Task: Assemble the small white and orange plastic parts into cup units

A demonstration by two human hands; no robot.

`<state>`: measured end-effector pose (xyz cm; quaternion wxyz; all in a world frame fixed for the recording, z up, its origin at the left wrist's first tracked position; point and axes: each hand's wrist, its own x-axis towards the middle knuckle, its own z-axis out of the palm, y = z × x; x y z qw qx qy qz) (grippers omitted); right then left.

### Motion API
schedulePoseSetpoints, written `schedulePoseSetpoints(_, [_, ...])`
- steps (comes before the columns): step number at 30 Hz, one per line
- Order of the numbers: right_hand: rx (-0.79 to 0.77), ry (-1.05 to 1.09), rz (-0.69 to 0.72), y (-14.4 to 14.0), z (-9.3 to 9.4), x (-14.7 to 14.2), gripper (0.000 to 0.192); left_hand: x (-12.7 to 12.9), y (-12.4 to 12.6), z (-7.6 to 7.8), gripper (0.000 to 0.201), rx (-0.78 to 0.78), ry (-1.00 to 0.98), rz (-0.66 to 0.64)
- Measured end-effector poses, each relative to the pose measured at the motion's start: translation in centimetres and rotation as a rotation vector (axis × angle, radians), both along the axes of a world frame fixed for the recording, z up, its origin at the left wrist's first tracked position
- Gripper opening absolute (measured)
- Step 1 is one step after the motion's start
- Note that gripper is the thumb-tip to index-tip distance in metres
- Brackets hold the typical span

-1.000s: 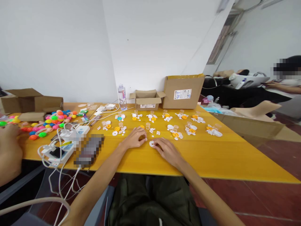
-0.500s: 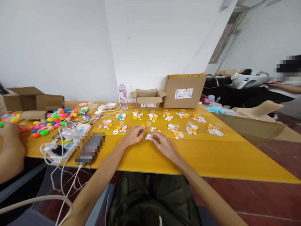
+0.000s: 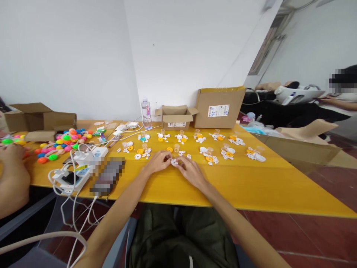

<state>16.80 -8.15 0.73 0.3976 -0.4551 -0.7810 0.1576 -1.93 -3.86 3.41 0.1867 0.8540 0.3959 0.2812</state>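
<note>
Pinching a white disc (image 3: pixel 174 162) between thumb and fingers of the right hand (image 3: pixel 193 172), over the middle of the yellow surface (image 3: pixel 251 186); raised or resting, not possible to tell. Curled in from the left, with tips drawn close together: fingers of the left hand (image 3: pixel 159 162), at or just beside the disc's left edge; contact, or any small part between the tips, not possible to tell.

Just beyond the hands, loose on the surface: an orange ring (image 3: pixel 170 149), a clear cup (image 3: pixel 176 148) to its right, and small white pieces (image 3: pixel 181 153) with holes, farther right. By appearance, an early stage of the handling: only the disc clearly in grasp; ring, cup and pieces lying apart, seemingly left to deal with.

Farther out, in two rough rows, near and far: similar clusters (image 3: pixel 209 159) of orange and white parts with clear cups, one including a teal part (image 3: pixel 143 139). All well clear of the fingers; apparently loose, though too small to rule out joined parts.

Along the far edge, left to right: a bottle (image 3: pixel 146 113), a small open box (image 3: pixel 176 120), a larger box (image 3: pixel 203 111). At left: a power strip (image 3: pixel 80 181), coloured balls (image 3: pixel 64 143) beyond, and another person's hand (image 3: pixel 11 152).
</note>
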Motion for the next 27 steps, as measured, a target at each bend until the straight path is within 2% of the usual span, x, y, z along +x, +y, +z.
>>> schedulePoseSetpoints(20, [-0.064,-0.128,-0.073,-0.51,0.89,-0.32,0.008,-0.04,-0.07,-0.09,0.011,0.016,0.04,-0.011])
schedulePoseSetpoints(27, [-0.078,-0.137,-0.071,-0.37,0.76,-0.34,0.003,0.0,-0.27,0.0,0.007,0.061,0.002,-0.083])
